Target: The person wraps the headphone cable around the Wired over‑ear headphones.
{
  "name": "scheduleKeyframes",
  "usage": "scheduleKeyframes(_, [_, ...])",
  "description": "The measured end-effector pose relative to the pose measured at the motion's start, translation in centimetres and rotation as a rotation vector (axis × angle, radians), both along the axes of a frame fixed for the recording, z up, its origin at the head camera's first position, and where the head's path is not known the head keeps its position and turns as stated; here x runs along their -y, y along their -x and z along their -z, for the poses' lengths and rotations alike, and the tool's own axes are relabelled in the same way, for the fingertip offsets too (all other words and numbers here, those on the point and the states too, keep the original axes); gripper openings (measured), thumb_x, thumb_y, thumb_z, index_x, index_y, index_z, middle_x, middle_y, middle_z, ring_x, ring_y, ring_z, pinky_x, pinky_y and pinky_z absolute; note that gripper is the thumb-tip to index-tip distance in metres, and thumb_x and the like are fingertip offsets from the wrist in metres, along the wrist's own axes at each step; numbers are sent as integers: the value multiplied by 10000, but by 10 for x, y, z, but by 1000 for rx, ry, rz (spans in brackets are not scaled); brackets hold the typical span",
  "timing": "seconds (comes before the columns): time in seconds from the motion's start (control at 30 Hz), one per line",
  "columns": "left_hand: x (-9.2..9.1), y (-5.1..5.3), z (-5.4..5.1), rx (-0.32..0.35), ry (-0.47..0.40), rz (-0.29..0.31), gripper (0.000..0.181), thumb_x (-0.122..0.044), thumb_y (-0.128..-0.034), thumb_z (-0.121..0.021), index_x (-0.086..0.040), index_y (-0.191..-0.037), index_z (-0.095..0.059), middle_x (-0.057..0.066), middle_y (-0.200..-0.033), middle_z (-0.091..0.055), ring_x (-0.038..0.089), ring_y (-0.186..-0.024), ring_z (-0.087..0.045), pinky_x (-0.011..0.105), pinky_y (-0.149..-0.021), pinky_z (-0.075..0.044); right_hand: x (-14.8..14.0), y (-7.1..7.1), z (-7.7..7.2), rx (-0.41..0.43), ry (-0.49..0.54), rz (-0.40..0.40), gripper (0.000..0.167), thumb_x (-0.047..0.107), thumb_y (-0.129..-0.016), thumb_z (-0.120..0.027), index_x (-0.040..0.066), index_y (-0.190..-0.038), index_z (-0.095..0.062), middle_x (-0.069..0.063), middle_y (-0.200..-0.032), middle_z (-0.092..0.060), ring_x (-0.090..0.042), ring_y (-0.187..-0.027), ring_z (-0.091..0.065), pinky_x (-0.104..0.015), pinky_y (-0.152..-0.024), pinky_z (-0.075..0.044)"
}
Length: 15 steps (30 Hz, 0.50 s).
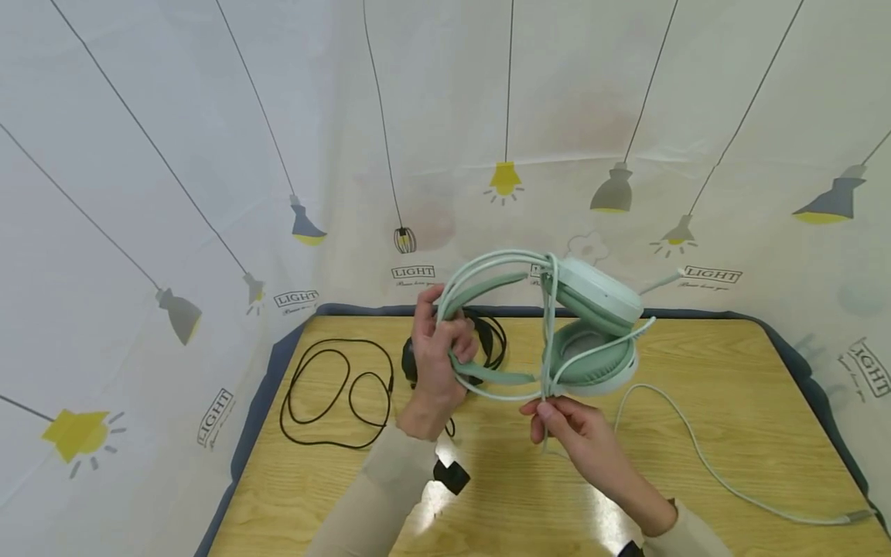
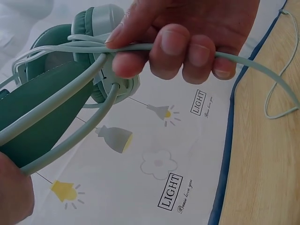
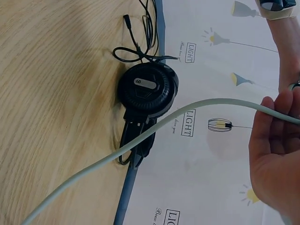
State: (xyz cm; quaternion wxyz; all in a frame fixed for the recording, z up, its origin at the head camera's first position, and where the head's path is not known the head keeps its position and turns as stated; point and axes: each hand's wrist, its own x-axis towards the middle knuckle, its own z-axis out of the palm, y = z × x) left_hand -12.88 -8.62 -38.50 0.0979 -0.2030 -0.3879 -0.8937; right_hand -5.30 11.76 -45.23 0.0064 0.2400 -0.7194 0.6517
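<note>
A mint-green headset (image 1: 600, 298) is held up above the table, its ear cups to the right and its cable wound around it beside the cups. My left hand (image 1: 440, 360) grips the headband at its left end. Below the ear cups my right hand (image 1: 592, 445) pinches the green cable (image 1: 545, 422) between thumb and fingers. In the left wrist view the right hand (image 2: 187, 42) has the cable (image 2: 262, 70) running across its curled fingers. The right wrist view shows the cable (image 3: 93, 166) trailing from the right hand (image 3: 276, 150) down over the table.
Behind my left hand a black headset (image 1: 409, 362) lies on the wooden table (image 1: 501, 495), seen fully in the right wrist view (image 3: 147, 89). A thin black cable (image 1: 334, 444) lies looped at left. The green cable's far end (image 1: 828, 521) lies at right. A lamp-print cloth (image 1: 445, 116) surrounds the table.
</note>
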Motion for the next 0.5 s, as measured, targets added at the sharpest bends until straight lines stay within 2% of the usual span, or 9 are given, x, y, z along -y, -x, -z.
scheduleKeyframes(0.13, [1, 0, -1, 18, -6, 23, 432, 45, -889, -452, -197, -1229, -564, -59, -652, -375, 34, -475, -320, 174, -432, -290, -2, -1, 1, 37, -64, 27, 253, 60, -1085, -474, 64, -1044, -724, -12, -830, -685, -136, -833, -645, -262, -770, -515])
scheduleKeyframes(0.27, [4, 0, -1, 50, -21, 50, 424, 45, -902, -435, -197, -1226, -559, -64, -707, -393, 36, -484, -319, 167, -440, -293, -3, -1, 2, 76, -129, 32, 270, 119, -1090, -493, 126, -927, -707, 27, -929, -709, -109, -936, -662, -270, -818, -524])
scheduleKeyframes(0.37, [5, 0, -2, 74, -40, 70, 423, 45, -911, -416, -205, -1220, -561, -68, -729, -393, 34, -485, -314, 157, -441, -292, -6, -1, 6, 64, -159, 16, 280, 115, -1087, -498, 152, -873, -675, 28, -1012, -723, -99, -999, -673, -289, -844, -546])
scheduleKeyframes(0.5, [7, 0, -4, 105, -80, 100, 445, 50, -912, -397, -226, -1213, -573, -78, -729, -406, 25, -483, -303, 143, -436, -294, -14, 1, 16, 36, -176, -22, 258, 77, -1077, -496, 149, -882, -649, 15, -1074, -731, -98, -1007, -678, -310, -854, -560])
